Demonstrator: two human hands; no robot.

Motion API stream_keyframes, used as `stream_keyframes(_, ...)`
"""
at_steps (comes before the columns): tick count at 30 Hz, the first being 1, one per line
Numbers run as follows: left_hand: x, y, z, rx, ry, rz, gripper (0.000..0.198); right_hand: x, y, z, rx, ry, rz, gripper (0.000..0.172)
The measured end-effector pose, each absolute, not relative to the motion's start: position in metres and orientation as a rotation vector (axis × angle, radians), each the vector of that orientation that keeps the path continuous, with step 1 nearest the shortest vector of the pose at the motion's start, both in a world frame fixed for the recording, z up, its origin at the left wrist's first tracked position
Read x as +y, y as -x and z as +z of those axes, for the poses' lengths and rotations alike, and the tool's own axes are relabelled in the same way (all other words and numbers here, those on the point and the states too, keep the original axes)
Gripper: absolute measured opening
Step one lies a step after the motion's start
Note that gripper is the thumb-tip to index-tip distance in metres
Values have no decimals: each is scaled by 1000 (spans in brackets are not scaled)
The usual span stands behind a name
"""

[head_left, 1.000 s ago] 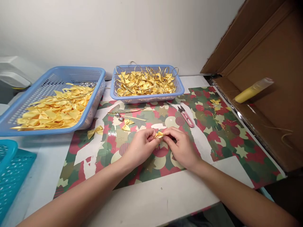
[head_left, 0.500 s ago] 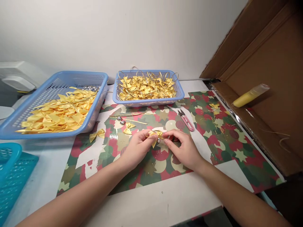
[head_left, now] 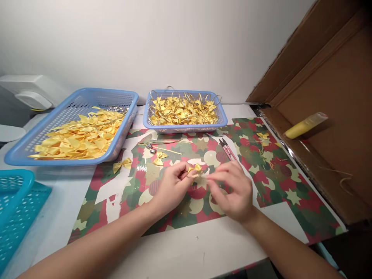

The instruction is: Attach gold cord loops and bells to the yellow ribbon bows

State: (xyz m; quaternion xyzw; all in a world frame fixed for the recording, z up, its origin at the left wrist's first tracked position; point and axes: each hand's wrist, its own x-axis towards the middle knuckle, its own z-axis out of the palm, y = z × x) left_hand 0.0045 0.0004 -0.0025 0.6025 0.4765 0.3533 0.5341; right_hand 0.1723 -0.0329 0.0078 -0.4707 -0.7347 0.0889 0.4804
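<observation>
My left hand (head_left: 173, 186) pinches a small yellow ribbon bow (head_left: 195, 169) just above the patterned paper mat (head_left: 293, 193). My right hand (head_left: 234, 190) is beside the bow on its right, fingers curled toward it and smeared by motion; whether it grips the bow or a thread I cannot tell. Pink thread snips (head_left: 228, 149) lie just beyond my right hand. Two loose bows (head_left: 159, 158) (head_left: 122, 164) and two small silver bells (head_left: 150, 148) lie on the mat beyond my left hand.
A large blue basket (head_left: 69, 112) of plain yellow bows stands at the left, a smaller blue basket (head_left: 221, 116) of bows with gold loops at the back. A teal basket (head_left: 14, 201) sits at the near left. An open cardboard box (head_left: 328, 116) with a yellow tube (head_left: 305, 125) bounds the right.
My right hand has drawn slightly back and to the right of the bow, now blurred. My left hand still holds the bow. The view has shifted a little.
</observation>
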Motion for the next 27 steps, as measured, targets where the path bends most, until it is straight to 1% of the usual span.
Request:
stream_keyframes(2,-3,-4,-4,1182,-1624,890,34,-36,-170,7,-1870,1138,92,13)
stream_keyframes(4,-6,-4,-4,1192,-1800,921,32,-36,-168,5,-1907,1211,52,16)
stream_keyframes(7,-8,-4,-4,1157,-1960,954,28,-34,-166,1,-1911,1276,108,15)
stream_keyframes(12,-7,-5,-5,1131,-2122,1069,20,-33,-166,2,-1831,1229,143,18)
stream_keyframes(14,-5,-5,-5,1174,-2090,1104,19,-34,-167,3,-1771,1174,147,20)
stream_keyframes(17,0,-3,-5,1191,-1910,1051,23,-36,-171,5,-1726,1034,225,23)
stream_keyframes(20,5,-1,-6,1148,-1738,993,27,-39,-177,8,-1615,863,486,23)
stream_keyframes(22,8,1,-6,1128,-1662,969,28,-40,-181,13,-1458,804,635,20)
stream_keyframes(24,10,1,-6,1113,-1593,952,28,-41,-186,19,-1328,801,635,13)
stream_keyframes(27,12,0,-6,1098,-1516,928,25,-39,-194,29,-1209,831,483,4)
